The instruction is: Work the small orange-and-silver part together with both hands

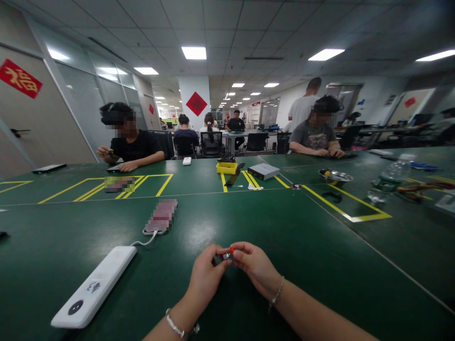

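My left hand point(206, 271) and my right hand point(256, 266) meet over the green table point(284, 227), fingertips nearly touching. Pinched in my left fingers is a small shiny metallic piece point(226, 256), mostly covered by the fingers. A small orange-red piece point(232, 250) sits between the thumb and index finger of my right hand, right against the metallic piece. Whether the two pieces are joined I cannot tell, and their kind is too small to make out. Both hands are closed.
To the left lies a white power bank point(103, 279), cabled to a phone point(161, 215). Farther off stand a yellow tray point(226, 167), a grey box point(263, 171), a metal bowl point(335, 176) and a plastic bottle point(389, 177). Two people sit across the table.
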Available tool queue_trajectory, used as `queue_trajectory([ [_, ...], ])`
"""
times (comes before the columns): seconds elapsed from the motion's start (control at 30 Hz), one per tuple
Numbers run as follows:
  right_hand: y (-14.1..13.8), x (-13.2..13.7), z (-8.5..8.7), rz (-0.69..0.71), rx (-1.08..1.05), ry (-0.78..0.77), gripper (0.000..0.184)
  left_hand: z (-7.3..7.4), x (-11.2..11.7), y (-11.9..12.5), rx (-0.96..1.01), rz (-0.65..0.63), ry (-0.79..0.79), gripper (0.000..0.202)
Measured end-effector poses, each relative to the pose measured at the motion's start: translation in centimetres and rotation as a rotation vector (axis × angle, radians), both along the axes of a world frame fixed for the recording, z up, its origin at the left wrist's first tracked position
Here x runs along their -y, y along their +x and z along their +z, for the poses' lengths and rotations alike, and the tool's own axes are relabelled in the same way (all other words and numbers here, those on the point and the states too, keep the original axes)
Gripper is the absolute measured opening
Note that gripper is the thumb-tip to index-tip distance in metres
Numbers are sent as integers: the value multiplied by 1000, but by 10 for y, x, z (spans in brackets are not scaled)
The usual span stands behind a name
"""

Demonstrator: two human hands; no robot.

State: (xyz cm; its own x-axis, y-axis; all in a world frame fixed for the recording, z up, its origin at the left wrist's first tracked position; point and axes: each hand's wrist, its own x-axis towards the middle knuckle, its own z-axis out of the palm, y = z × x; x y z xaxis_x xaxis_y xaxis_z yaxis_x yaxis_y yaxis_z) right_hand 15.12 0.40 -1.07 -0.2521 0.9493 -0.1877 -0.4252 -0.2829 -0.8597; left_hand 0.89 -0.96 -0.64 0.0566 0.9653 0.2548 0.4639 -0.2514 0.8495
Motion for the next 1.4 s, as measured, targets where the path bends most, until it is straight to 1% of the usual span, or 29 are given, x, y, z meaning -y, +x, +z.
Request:
queue_trajectory([
  [0.1,-6,7,-1,-46,2,25,32,3,3,3,-67,20,87,6],
  [0.23,-12,18,3,-69,-31,-3,39,5,6,5,-105,55,169,3],
  [0.37,-14,23,6,-67,-97,-26,37,2,8,5,-106,95,219,2],
  [0.67,-17,30,9,-86,-167,-73,30,2,11,5,-119,88,284,4],
  [0.77,-19,32,10,-91,-210,-87,28,2,12,7,-105,113,268,4],
  [0.9,-21,33,7,-64,-244,-94,28,0,12,8,-104,157,262,4],
  [0.97,-21,32,6,-70,-194,-70,30,0,11,7,-154,159,293,2],
  [1.07,-21,30,8,-116,-16,36,31,0,10,6,-266,143,371,3],
  [1.13,-20,28,13,-144,113,124,27,1,11,8,-322,145,395,2],
  [1.2,-15,24,18,-149,223,184,22,2,12,9,-347,113,376,6],
  [1.3,3,11,25,-161,381,238,18,2,13,8,-330,22,317,27],
  [1.37,26,-4,27,-189,495,283,18,0,10,4,-305,8,282,38],
  [1.4,42,-13,29,-210,543,296,19,-1,9,1,-296,12,259,38],
])
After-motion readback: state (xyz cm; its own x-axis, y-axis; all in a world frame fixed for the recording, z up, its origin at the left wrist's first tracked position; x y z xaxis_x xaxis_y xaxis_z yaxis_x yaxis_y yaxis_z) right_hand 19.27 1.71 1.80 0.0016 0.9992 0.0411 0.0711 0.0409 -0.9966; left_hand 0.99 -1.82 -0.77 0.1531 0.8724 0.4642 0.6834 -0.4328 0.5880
